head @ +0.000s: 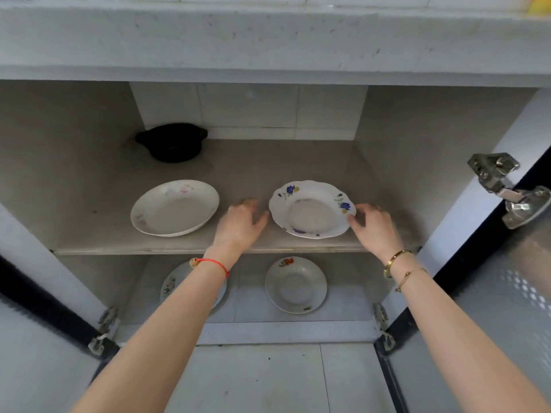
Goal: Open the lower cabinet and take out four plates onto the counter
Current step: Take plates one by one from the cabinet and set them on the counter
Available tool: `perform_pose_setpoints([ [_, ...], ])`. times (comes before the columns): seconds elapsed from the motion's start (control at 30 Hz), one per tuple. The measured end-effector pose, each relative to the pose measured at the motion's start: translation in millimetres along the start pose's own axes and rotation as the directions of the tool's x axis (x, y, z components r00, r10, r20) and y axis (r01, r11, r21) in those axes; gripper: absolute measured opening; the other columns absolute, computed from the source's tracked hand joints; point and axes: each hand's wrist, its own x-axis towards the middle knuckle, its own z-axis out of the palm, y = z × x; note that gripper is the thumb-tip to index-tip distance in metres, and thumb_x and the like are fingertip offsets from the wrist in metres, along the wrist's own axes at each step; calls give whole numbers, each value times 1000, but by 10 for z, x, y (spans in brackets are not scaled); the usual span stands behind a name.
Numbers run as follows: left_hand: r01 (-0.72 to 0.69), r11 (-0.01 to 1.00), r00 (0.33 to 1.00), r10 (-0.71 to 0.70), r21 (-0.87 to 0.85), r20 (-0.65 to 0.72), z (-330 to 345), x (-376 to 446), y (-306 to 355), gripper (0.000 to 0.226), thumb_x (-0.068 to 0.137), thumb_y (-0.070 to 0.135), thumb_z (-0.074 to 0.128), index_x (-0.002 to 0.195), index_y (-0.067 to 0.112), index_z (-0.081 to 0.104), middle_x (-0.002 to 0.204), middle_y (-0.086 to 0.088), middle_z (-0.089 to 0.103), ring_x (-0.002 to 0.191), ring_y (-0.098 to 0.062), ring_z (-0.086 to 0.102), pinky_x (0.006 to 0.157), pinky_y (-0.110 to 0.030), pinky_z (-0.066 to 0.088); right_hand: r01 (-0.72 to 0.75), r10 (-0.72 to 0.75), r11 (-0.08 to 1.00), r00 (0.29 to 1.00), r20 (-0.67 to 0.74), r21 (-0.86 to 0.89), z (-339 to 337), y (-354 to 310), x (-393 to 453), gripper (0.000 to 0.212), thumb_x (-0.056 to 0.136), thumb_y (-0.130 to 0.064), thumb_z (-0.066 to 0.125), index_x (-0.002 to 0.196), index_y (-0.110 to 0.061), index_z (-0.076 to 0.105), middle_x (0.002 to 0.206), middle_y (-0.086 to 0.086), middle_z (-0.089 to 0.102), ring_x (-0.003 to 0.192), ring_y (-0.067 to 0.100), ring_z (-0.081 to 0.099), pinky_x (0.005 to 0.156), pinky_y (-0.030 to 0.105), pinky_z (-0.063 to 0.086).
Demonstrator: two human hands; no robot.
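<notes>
The lower cabinet stands open. On its upper shelf (119, 242) lie two plates: a white one with faint pink flowers (175, 207) on the left and a scalloped one with blue flowers (311, 208) on the right. My left hand (241, 226) is just left of the blue-flowered plate, fingers apart, not touching it. My right hand (374, 226) is at that plate's right rim, fingers touching or nearly touching. On the cabinet floor lie two more plates: one with a red flower (295, 285) and one partly hidden by my left forearm (173, 286).
A black pot (172, 141) sits at the back left of the shelf. The counter (268, 40) runs above the cabinet. Both doors are swung open, the left door (35, 353) and the right door (507, 308) with a metal hinge (504, 186).
</notes>
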Motion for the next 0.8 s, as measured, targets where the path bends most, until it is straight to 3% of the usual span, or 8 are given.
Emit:
perform_pose_setpoints([
  [0.2,6,999,990,-12,46,137,182,254,35,33,92,43,51,101,15,66,102,-8,71,99,-31,63,80,-35,51,-97,91,993,992,83,66,129,66,214,32,90,-37,55,91,-7,66,83,13,68,85,34,62,69,33,48],
  [0.33,-2,999,991,8,-48,134,233,260,77,28,94,30,52,96,8,68,98,-10,73,95,-30,65,80,-31,49,-96,88,991,993,80,97,155,62,225,30,90,-33,57,86,-4,67,78,13,67,82,33,61,68,33,47],
  [0.43,-19,994,996,28,-105,87,224,176,60,24,93,24,55,96,6,70,97,-10,74,94,-29,66,79,-28,48,-94,87,986,995,54,135,163,44,145,28,89,-31,58,77,-6,64,63,4,60,71,29,58,61,29,41],
  [0.57,-28,983,1000,29,-180,1,141,-37,25,19,89,20,60,96,6,71,90,-9,74,86,-26,68,78,-25,48,-67,68,983,998,-1,168,174,-6,-77,24,89,-30,59,77,-9,62,54,-5,54,58,19,52,54,26,36],
  [0.63,-20,977,1000,15,-210,-25,47,-188,18,17,88,19,60,91,5,70,82,-7,74,80,-27,68,78,-29,51,-63,68,978,998,-18,198,142,-87,-235,22,90,-30,59,77,-12,60,51,-8,50,52,7,48,50,15,31],
  [0.8,50,970,998,-54,-237,-12,-394,-739,39,13,87,18,60,87,9,70,77,-2,73,72,-19,66,71,-27,50,-112,106,943,994,36,315,-119,-453,-709,12,89,-22,61,88,-10,63,57,1,55,52,10,47,46,12,37],
])
